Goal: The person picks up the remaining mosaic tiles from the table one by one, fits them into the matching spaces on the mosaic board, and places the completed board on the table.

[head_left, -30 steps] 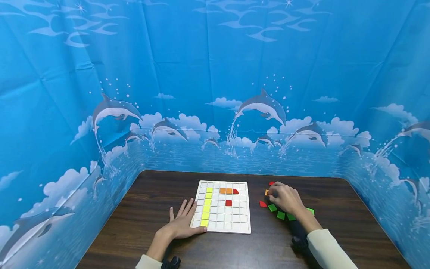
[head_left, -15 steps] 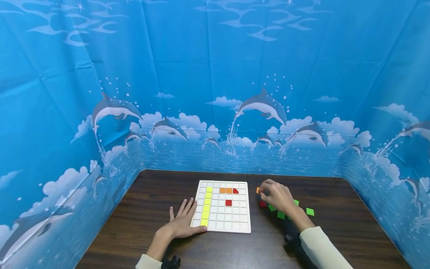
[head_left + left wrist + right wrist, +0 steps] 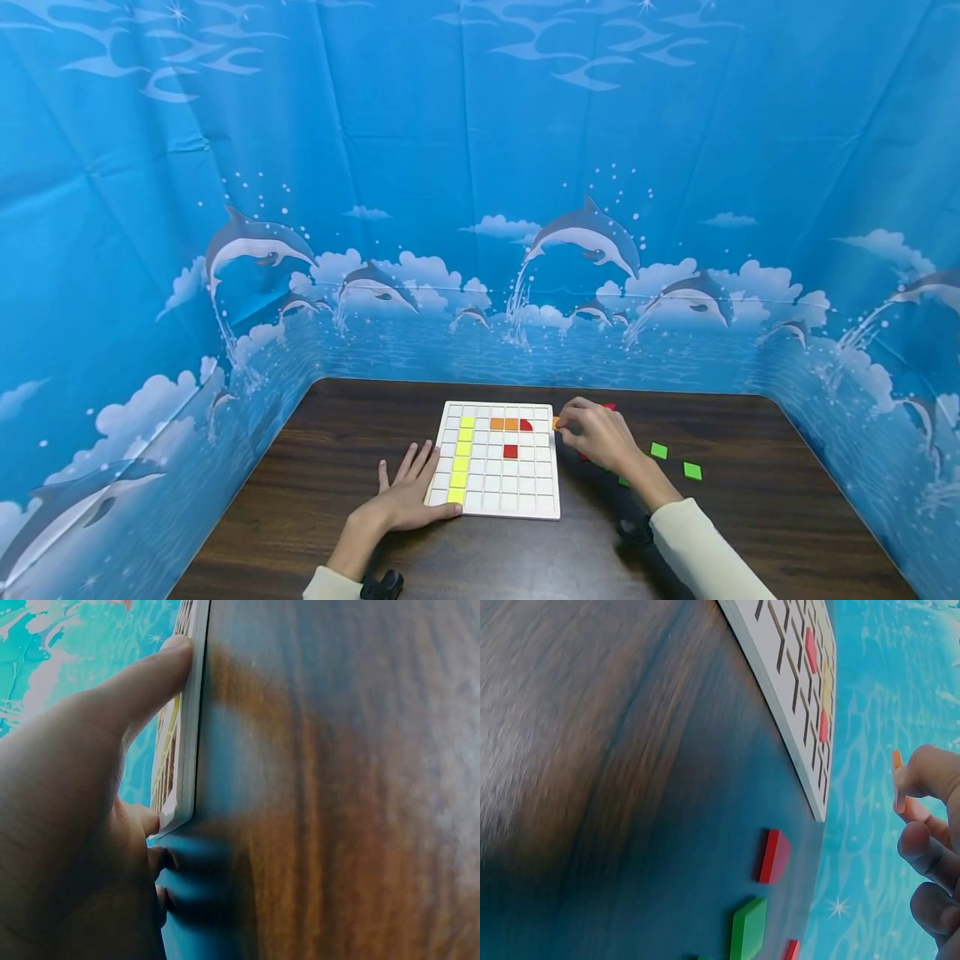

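From my head view, my right hand covers part of the orange tile I pinch at two o'clock from the board's middle, and my wrist hides some loose pieces, while the right wrist view bares the tile's thin edge between my fingers and a red piece beside a green tile. My left hand, fingers spread straight, touches the board at eight o'clock, and since half a second ago the orange tile has shifted toward nine o'clock, nearer the board
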Tool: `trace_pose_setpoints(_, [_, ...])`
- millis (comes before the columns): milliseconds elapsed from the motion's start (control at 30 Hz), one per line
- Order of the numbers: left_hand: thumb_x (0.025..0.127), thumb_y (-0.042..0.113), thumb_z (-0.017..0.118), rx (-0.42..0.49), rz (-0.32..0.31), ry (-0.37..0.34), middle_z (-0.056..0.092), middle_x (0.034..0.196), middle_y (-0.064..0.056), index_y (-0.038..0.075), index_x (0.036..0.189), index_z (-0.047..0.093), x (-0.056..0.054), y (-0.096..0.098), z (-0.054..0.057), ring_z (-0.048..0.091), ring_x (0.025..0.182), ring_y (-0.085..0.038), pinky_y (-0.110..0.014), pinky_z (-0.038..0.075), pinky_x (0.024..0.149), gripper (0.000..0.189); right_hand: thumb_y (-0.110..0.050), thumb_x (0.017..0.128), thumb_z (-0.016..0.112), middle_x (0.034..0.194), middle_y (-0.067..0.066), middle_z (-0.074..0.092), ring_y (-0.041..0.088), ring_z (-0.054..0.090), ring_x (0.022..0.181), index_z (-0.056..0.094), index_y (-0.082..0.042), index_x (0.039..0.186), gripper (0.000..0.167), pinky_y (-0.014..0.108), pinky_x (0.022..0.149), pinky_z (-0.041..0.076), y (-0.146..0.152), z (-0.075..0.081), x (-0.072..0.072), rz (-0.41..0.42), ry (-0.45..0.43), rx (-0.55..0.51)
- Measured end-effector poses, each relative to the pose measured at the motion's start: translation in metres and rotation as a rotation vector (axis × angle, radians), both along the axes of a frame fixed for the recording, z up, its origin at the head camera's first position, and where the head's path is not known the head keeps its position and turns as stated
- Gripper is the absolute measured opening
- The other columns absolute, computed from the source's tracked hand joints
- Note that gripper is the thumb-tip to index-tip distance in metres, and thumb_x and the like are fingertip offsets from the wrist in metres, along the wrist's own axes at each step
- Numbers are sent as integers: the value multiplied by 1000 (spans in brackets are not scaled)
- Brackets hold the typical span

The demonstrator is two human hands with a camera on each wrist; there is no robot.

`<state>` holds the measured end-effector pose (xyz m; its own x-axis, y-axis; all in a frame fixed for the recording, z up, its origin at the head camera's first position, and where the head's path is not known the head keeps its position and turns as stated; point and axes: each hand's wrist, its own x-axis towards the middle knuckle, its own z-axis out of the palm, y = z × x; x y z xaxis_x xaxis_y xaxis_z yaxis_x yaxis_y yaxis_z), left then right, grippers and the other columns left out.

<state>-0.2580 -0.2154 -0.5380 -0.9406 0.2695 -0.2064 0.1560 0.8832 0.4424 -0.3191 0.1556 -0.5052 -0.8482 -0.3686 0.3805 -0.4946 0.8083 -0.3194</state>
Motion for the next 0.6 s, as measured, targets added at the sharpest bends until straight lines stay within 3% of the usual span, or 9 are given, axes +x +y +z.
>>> trace_pose_setpoints(333, [88, 78, 67, -43, -2, -3, 9, 181, -10, 14, 173, 18, -1, 0, 1, 3, 168, -38, -83, -6, 121, 117, -19, 91, 85, 116, -1, 75, 8, 57, 72, 82, -23, 95, 7, 20, 53, 39, -18, -6, -4, 28, -15, 29])
trace_pose_setpoints(600, [87, 80, 66, -46, -1, -4, 9, 182, -9, 15, 173, 18, -1, 0, 0, 2, 168, -37, -82, -7, 121, 118, -21, 91, 85, 110, -3, 76, 6, 54, 70, 82, -24, 95, 6, 21, 54, 38, -30, -12, -9, 22, -26, 45])
